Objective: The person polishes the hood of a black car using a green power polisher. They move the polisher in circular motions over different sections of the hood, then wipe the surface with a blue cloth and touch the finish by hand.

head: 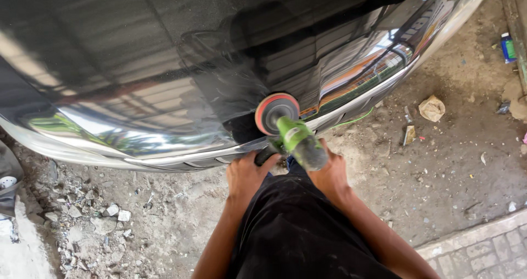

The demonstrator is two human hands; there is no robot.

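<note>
Dusty ground lies below the black car panel; both hands, left hand and right hand, clamp the green polisher (pad best kept flat against paint).

Green polisher against the black car panel

I see the green polisher tilted toward the glossy black car body, its round red-rimmed pad pressed flat on the panel just above the lower edge. My left hand grips its dark side handle; my right hand wraps its grey rear body.
</note>
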